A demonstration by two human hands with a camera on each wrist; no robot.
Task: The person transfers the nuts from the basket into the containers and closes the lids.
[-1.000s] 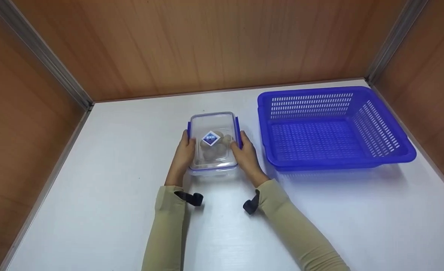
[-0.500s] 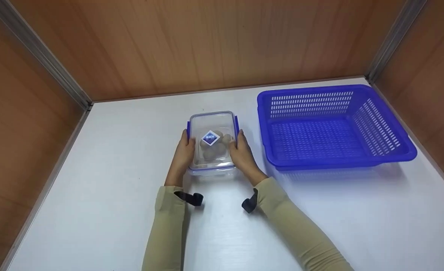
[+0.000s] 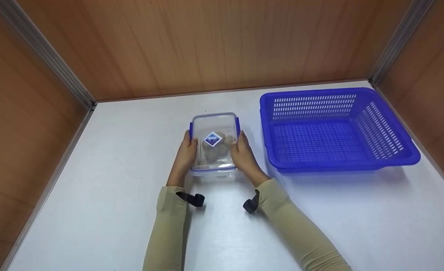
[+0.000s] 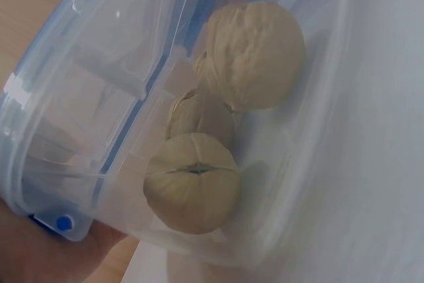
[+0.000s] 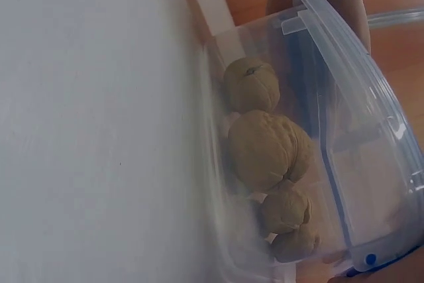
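Note:
A clear plastic container (image 3: 214, 141) with a snap lid, blue side clips and a blue diamond label stands on the white table (image 3: 113, 169). My left hand (image 3: 187, 152) grips its left side and my right hand (image 3: 243, 154) grips its right side, thumbs lying on the lid's edges. Inside lie several walnuts (image 3: 216, 148). The left wrist view shows walnuts (image 4: 192, 190) through the clear wall, with part of my hand at the lower left corner. In the right wrist view the walnuts (image 5: 268, 150) are lined up against the container's wall (image 5: 218, 164).
A blue slotted plastic basket (image 3: 380, 162) stands to the right of the container, a short gap away. Wooden panels wall in the table at the back and on both sides. Black wrist straps (image 3: 192, 198) hang from both beige sleeves.
My right hand has shifted slightly inward so its thumb lies further onto the lid. The container and the left hand have stayed where they were.

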